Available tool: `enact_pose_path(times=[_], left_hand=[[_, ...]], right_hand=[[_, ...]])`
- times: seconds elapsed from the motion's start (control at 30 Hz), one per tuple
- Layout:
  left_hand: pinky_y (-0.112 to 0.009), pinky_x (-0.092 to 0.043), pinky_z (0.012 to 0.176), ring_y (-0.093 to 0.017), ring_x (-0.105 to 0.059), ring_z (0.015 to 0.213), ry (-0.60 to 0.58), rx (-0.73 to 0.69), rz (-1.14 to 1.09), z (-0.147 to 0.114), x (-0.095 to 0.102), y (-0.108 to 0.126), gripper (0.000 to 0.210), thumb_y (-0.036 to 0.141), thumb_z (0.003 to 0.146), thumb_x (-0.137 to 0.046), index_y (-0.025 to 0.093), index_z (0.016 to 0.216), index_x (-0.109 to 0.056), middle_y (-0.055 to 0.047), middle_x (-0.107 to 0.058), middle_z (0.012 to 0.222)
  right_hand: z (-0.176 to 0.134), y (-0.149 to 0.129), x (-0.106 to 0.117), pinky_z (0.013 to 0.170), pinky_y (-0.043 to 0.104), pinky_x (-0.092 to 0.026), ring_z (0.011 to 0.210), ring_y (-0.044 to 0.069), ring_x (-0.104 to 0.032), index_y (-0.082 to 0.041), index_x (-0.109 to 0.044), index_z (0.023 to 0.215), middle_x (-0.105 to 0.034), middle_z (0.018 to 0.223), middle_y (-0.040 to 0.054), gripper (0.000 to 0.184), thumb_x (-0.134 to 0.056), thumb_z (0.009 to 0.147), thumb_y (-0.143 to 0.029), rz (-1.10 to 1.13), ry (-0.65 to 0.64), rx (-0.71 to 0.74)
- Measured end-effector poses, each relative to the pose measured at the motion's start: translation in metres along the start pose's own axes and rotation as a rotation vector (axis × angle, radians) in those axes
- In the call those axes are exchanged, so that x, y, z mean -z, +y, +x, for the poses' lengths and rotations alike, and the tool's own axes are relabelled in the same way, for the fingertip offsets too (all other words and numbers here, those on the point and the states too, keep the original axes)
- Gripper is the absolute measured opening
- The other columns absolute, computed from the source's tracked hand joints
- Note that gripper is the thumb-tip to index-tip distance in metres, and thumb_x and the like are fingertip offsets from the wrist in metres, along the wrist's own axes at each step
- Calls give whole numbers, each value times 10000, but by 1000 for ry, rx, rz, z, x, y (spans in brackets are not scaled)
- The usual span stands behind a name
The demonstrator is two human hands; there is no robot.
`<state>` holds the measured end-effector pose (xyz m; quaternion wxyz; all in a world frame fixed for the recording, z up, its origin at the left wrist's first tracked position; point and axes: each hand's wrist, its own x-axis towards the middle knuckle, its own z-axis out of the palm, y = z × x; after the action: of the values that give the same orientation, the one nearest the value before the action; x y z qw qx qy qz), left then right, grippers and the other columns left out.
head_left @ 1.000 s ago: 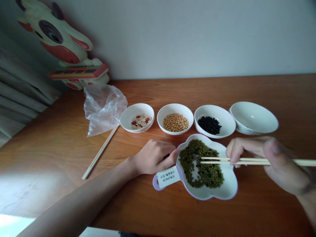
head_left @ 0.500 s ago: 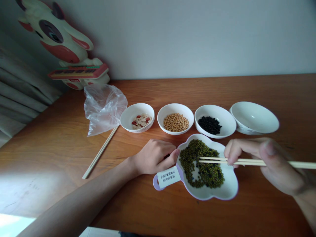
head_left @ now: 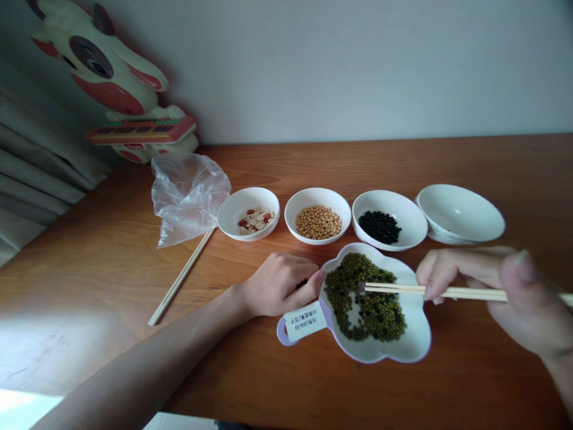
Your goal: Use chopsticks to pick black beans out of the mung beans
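Note:
My left hand grips the left rim of a flower-shaped white dish with a purple edge and a labelled handle. Inside the dish lie green mung beans with dark beans mixed among them. A pair of wooden chopsticks is held in my right hand. Their tips are close together over the beans, with a small dark reddish bean at the ends. Behind the dish stands a white bowl of black beans. Yellow soybeans fill part of the bowl to its left.
Farther left, a white bowl contains pale and red flat pieces. A bare-bottomed white bowl stands at the far right. A clear plastic bag, spare chopsticks and a cow-shaped toy keyboard are on the left.
My right hand has shifted slightly right, and the chopstick tips have drawn together, with a small dark bean now at their ends. My left hand stays on the dish.

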<state>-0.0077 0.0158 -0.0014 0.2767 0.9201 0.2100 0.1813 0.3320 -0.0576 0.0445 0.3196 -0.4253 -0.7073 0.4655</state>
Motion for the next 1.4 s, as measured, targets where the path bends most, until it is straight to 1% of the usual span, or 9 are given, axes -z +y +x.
enact_pose_path(times=[0.07,0.2,0.4,0.5,0.6,0.77,1.07,1.3,1.4], left_hand=[[-282,-351,628,-123,-455,616,-5,3,-14,0,0,0,431,309,1117,-360,185,721,-477,-9,-563,677],[-284,-348,633,-124,-443,618,-7,12,-31,0,0,0,430,318,1115,-363,187,719,-464,-9,-556,676],[-285,-343,634,-122,-439,619,-10,15,-37,0,-1,-1,425,318,1114,-365,185,722,-460,-8,-554,679],[-286,-339,629,-121,-433,614,-8,18,-35,0,-1,-1,428,318,1114,-368,185,717,-459,-5,-549,675],[-286,-338,625,-119,-434,612,-7,17,-33,0,0,0,428,309,1113,-367,184,715,-460,-3,-547,673],[-287,-343,627,-119,-434,613,-9,23,-32,0,-1,0,423,309,1112,-371,184,717,-460,-2,-546,673],[-286,-353,637,-121,-449,625,-11,19,-37,0,1,1,426,311,1114,-368,182,722,-473,-7,-562,684],[-283,-348,628,-119,-437,616,-6,19,-34,-1,0,1,433,309,1113,-367,182,711,-465,-5,-549,670],[-284,-348,626,-118,-438,614,-8,18,-31,0,0,1,432,307,1114,-365,181,714,-470,-6,-550,673]], right_hand=[[-1,-1,1,652,402,-568,736,264,-694,-265,-758,842,-743,812,88,924,-97,888,-908,-14,-20,-13],[0,-1,0,660,436,-558,741,289,-693,-253,-729,849,-724,797,99,874,-128,923,-882,-45,-50,-8],[2,-4,-3,674,422,-546,739,279,-682,-245,-713,823,-728,792,88,851,-155,931,-879,-76,-52,-42],[-1,0,-3,690,430,-536,754,283,-672,-253,-701,837,-730,815,81,858,-134,916,-892,-104,-56,-76],[-3,7,-3,685,447,-528,755,291,-668,-255,-692,853,-728,826,84,889,-88,896,-906,-115,-71,-75],[-4,7,-4,698,446,-526,775,289,-670,-268,-697,859,-727,837,73,861,-112,909,-897,-111,-55,-72],[-1,3,-6,691,439,-531,757,284,-673,-245,-699,842,-726,817,93,849,-123,944,-860,-149,-46,-40],[-3,10,-7,727,416,-584,804,282,-717,-251,-754,904,-750,853,100,704,-220,1056,-684,-90,30,63],[-2,7,-4,698,391,-600,791,267,-728,-249,-779,895,-768,843,97,737,-229,1042,-718,-32,48,86]])
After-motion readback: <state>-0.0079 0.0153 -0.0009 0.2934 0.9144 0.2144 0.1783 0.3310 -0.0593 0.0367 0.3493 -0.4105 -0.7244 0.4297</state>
